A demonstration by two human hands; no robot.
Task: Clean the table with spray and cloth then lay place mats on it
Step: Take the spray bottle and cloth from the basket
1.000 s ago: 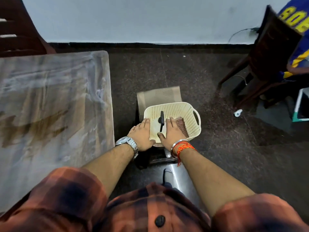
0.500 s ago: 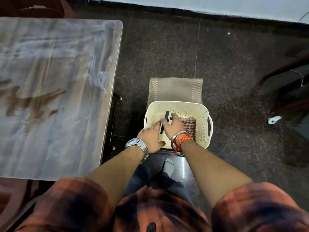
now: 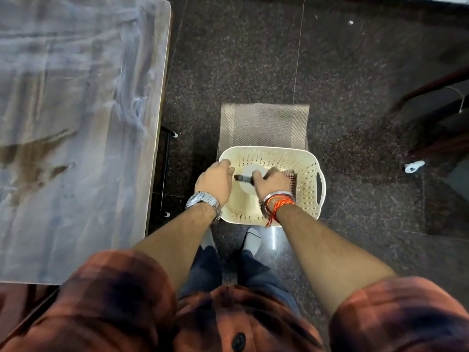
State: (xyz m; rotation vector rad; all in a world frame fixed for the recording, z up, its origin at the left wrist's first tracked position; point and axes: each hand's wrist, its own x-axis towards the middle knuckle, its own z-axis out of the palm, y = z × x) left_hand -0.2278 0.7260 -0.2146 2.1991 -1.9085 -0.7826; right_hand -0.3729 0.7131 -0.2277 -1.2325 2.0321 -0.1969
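A cream perforated basket (image 3: 308, 174) stands on a brown woven place mat (image 3: 264, 123), right of the table (image 3: 76, 123), whose wood-grain top is streaked. Inside the basket lies a white spray bottle (image 3: 250, 171) with a black trigger head (image 3: 242, 178). My right hand (image 3: 272, 182) is closed around the bottle's head. A red checked cloth (image 3: 291, 176) peeks out beside that hand, mostly hidden. My left hand (image 3: 215, 179) has its fingers curled over the basket's left rim.
The table's black metal leg frame (image 3: 166, 174) runs along the floor just left of the basket. A shiny metal stool edge (image 3: 271, 240) shows under the basket. A dark wooden chair (image 3: 436, 110) and a small white object (image 3: 413, 166) sit on the dark speckled floor at the right.
The view has tipped further down over the basket. My right hand has closed around the spray bottle's black head and turned it sideways. My left hand has slid up onto the basket's left rim.
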